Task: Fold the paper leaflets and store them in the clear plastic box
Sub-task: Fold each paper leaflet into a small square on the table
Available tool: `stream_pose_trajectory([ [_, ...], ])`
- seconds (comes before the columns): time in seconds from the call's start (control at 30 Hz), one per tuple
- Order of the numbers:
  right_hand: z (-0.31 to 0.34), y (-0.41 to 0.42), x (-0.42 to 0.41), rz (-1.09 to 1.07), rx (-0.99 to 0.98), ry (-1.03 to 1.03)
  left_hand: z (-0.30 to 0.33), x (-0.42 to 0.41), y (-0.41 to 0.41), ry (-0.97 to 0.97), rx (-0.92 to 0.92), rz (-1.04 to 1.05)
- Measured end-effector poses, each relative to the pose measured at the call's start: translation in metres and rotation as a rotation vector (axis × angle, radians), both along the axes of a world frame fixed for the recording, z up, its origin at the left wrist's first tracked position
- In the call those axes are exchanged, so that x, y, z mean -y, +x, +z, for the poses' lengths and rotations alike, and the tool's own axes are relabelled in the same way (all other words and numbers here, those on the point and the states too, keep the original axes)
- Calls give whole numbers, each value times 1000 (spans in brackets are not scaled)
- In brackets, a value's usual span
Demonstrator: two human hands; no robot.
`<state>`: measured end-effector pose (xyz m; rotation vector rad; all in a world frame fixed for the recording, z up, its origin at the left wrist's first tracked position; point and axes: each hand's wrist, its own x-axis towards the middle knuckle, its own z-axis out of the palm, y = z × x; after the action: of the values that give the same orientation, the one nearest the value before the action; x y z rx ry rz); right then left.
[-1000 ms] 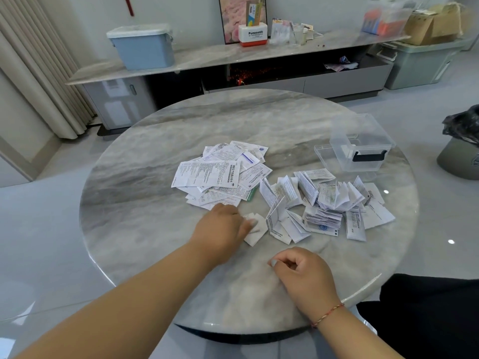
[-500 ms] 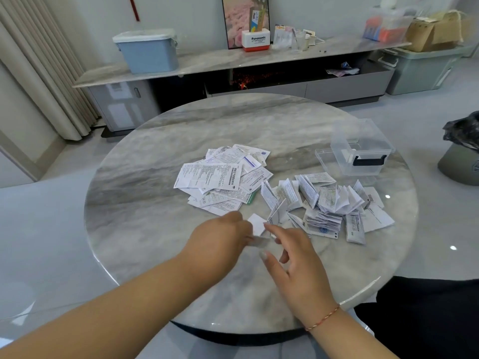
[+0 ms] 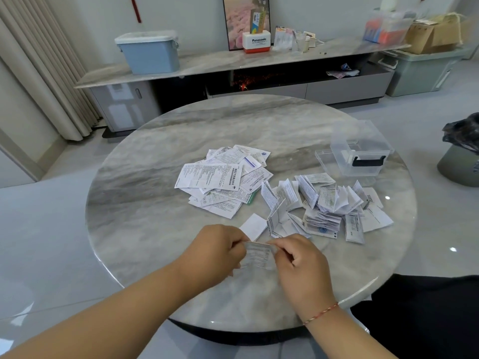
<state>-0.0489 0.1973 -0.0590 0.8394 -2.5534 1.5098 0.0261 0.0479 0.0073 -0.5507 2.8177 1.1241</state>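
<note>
Head view: left hand [image 3: 216,251] and right hand [image 3: 300,260] each pinch one edge of a small leaflet [image 3: 258,256] just above the round marble table [image 3: 155,229]. Flat leaflet pile [image 3: 220,177] mid-table, folded pile [image 3: 324,206] right, clear plastic box [image 3: 361,149] beyond it. Sideboard [image 3: 207,63] behind, grey tile floor [image 3: 44,229].

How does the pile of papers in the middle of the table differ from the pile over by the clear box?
The middle pile lies flat with its leaflets unfolded and larger; the pile near the clear box is folded small, with many pieces standing up creased. The middle pile sits farther from the clear box. Both are white printed leaflets on the table.
</note>
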Motion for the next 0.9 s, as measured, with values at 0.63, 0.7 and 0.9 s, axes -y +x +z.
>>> stream_pose_trajectory([
  [0.63, -17, -7, -8, -65, 286, 113, -43, 58, -82, -464, -142, 416],
  [0.7, -17, -6, -7, -54, 278, 120, -45, 72, -102, -499, -119, 373],
  [0.9, -19, -7, -4, -67, 260, 128, -52, 96, -128, -512, 154, 356],
])
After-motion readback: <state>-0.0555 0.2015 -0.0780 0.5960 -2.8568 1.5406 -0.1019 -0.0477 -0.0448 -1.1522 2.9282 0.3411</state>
